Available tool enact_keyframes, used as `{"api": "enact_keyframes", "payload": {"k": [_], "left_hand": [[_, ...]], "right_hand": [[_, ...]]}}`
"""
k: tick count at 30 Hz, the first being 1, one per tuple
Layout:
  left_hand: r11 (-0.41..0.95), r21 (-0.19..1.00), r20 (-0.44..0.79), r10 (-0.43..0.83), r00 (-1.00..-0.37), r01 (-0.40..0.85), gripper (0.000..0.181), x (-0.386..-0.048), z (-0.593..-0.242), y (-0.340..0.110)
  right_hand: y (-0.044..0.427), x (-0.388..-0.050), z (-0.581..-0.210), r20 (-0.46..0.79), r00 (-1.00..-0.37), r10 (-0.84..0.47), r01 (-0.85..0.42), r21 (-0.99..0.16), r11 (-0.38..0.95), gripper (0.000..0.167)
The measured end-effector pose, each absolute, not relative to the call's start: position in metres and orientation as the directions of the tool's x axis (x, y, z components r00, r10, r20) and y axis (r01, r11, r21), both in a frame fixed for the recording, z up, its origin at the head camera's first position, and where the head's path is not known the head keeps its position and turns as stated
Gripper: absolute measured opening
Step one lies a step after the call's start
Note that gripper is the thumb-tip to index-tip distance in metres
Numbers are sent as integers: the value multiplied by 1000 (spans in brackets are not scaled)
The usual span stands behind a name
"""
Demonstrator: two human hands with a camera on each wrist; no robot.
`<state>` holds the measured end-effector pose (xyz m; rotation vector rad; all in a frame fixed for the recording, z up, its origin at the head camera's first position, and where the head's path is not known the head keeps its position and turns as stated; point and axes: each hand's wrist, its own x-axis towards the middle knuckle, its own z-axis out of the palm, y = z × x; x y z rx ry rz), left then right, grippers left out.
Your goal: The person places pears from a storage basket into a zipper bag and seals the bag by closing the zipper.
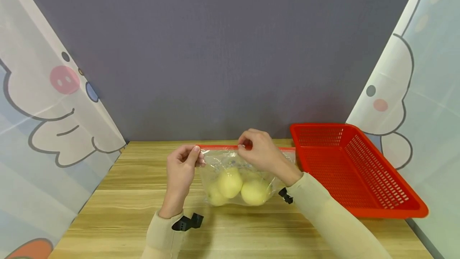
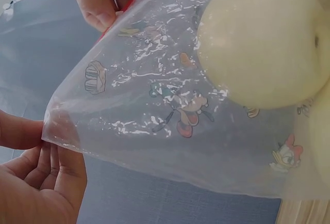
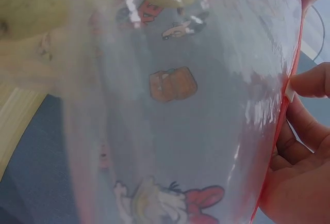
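Observation:
A clear zip bag [image 1: 209, 165] with a red top strip [image 1: 221, 147] and cartoon prints is held up over the wooden table. Several pale yellow round fruits [image 1: 230, 183] sit in its lower part. At the bag's upper left corner, my left hand [image 1: 181, 169] pinches the plastic between thumb and fingers. My right hand [image 1: 260, 151] is farther along the red strip, past its middle. In the right wrist view, its thumb and finger pinch a small white slider [image 3: 290, 91] on that strip. The right hand partly covers the strip in the head view.
A red plastic basket [image 1: 338, 171] with slotted sides stands at the right, close beside the bag. Behind the wooden table [image 1: 143, 195] rises a dark grey panel [image 1: 230, 51]. Printed cartoon curtains [image 1: 36, 91] hang at both sides.

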<state>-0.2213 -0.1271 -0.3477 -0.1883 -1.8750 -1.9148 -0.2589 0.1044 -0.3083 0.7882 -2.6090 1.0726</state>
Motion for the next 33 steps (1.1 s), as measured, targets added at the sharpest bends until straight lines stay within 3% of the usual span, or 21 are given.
{"api": "enact_keyframes", "payload": {"k": [25, 33], "left_hand": [[33, 918, 393, -221, -893, 396, 12, -222, -348, -127], [34, 917, 395, -218, -892, 397, 13, -223, -349, -126]], "right_hand": [[118, -260, -311, 360, -853, -378, -522, -604, 602, 9], [122, -260, -312, 404, -839, -364, -544, -604, 583, 9]]}}
